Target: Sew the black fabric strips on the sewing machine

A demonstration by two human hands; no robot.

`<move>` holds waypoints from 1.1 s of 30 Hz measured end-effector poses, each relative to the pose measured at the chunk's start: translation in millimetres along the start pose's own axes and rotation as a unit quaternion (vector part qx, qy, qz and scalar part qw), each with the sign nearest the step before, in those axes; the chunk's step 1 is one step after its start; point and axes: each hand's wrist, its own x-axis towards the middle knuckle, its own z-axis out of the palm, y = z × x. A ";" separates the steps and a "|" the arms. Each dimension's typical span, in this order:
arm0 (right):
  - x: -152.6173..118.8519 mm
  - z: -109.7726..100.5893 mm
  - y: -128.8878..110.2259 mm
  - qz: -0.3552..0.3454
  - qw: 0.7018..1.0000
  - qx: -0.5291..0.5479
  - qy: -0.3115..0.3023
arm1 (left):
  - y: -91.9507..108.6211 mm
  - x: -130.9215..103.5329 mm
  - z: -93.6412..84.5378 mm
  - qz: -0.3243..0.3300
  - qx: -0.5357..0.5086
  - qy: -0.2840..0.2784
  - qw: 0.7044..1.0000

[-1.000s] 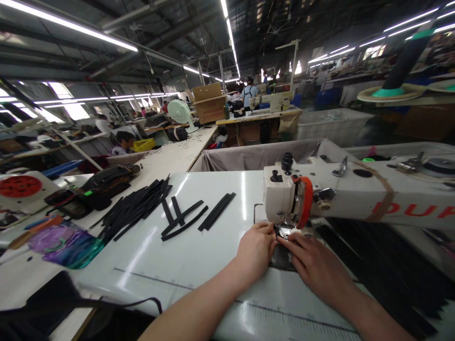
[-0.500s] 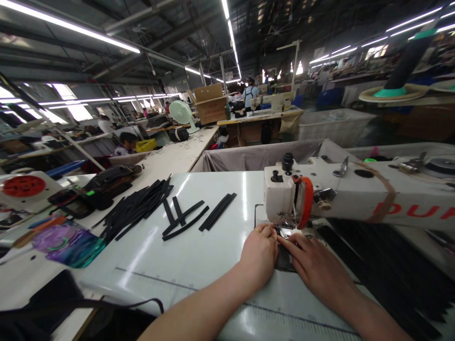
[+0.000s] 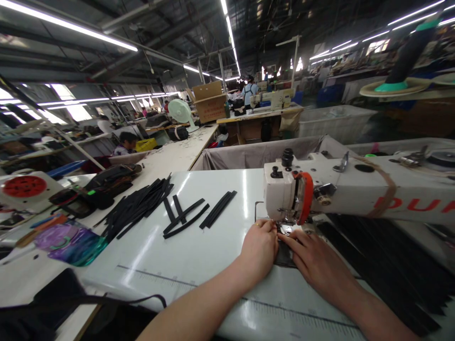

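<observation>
A white sewing machine point(image 3: 320, 184) with an orange guard stands at the right of the pale table point(image 3: 209, 255). Just under its head is a small dark piece point(image 3: 284, 255), partly hidden by the hands. My left hand point(image 3: 259, 248) has its fingers curled together at the left side of the needle area, pinching the dark piece's edge. My right hand point(image 3: 313, 260) presses on the piece from the right, forefinger stretched toward the left fingertips. Left of the hands lie several black strips point(image 3: 218, 210), some loose and others in a heap point(image 3: 142, 206).
Long black strips point(image 3: 391, 270) lie right of the hands, below the machine arm. A purple and teal bag point(image 3: 69, 241) sits at the left. Behind the table is a cloth-lined bin point(image 3: 263, 156). A fan point(image 3: 182, 112), a carton point(image 3: 209, 104) and people are farther off.
The view has shifted very slightly. Both hands stay almost where they were beside the needle area, with no clear change in what they touch.
</observation>
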 end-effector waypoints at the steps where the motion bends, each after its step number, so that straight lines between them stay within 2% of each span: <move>1: 0.0 0.0 0.0 0.001 1.000 0.001 -0.001 | -0.9 0.4 0.2 0.002 0.007 -0.005 1.000; 6: -0.4 0.8 0.0 0.005 1.000 0.000 -0.007 | -3.3 3.2 0.9 0.004 0.038 -0.018 0.999; 12: -1.3 0.3 -0.1 0.003 1.000 -0.001 0.002 | 2.7 8.4 -4.8 0.004 0.061 -0.057 0.997; 20: 2.0 -2.7 -2.3 0.005 1.000 0.014 -0.001 | 5.7 1.1 -5.4 -0.010 0.024 -0.005 1.000; 23: -1.0 -11.0 -1.2 -0.008 1.000 0.013 0.007 | -2.8 5.0 -3.8 -0.056 -0.020 0.060 0.996; 25: -8.0 -21.7 1.1 0.029 0.998 -0.041 0.022 | -11.0 10.1 -2.3 -0.062 -0.043 0.081 0.994; 27: -18.3 -34.2 4.9 0.105 0.983 -0.147 0.019 | -17.6 14.9 -1.0 -0.044 -0.043 0.053 0.997; 29: -29.2 -44.2 10.1 0.168 0.955 -0.243 -0.020 | -21.2 17.5 -1.2 -0.035 -0.029 0.011 0.999; 31: -37.9 -48.7 16.0 0.188 0.942 -0.274 -0.048 | -24.1 17.0 -4.4 -0.053 -0.013 0.001 0.998; 33: -43.0 -48.2 21.3 0.179 0.944 -0.271 -0.054 | -30.3 13.2 -11.6 -0.094 0.012 0.012 0.995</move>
